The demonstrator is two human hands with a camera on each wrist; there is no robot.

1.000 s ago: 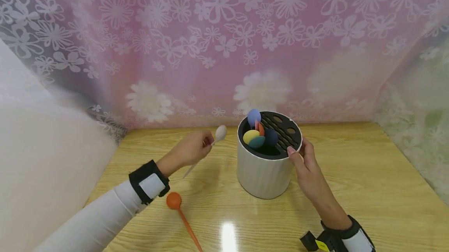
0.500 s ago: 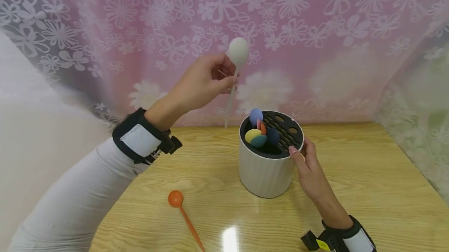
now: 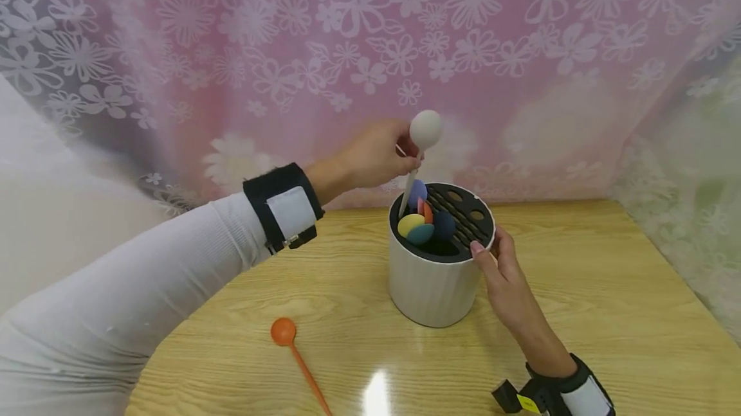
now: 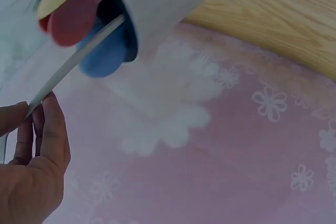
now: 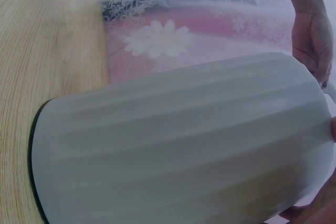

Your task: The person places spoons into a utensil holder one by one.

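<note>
My left hand [image 3: 379, 153] pinches the handle of a white spoon [image 3: 426, 130], bowl up. In the left wrist view the tip of the white spoon's handle [image 4: 79, 55] reaches into the mouth of a utensil holder. That holder [image 3: 434, 294] is a white ribbed cylinder with a black slotted top, upright on the table. Several coloured spoons stand in its open half, among them a yellow spoon [image 3: 410, 224], a teal one and a dark blue one [image 3: 444, 226]. My right hand [image 3: 509, 281] grips the holder's right side, thumb on the rim.
An orange spoon [image 3: 283, 332] lies on the wooden table [image 3: 347, 352], left of and nearer than the holder. A pink flowered curtain [image 3: 324, 69] hangs behind the table's back edge.
My left hand lifted the white spoon from low beside the holder, then brought it right and down so its handle enters the holder. My right hand stays on the holder.
</note>
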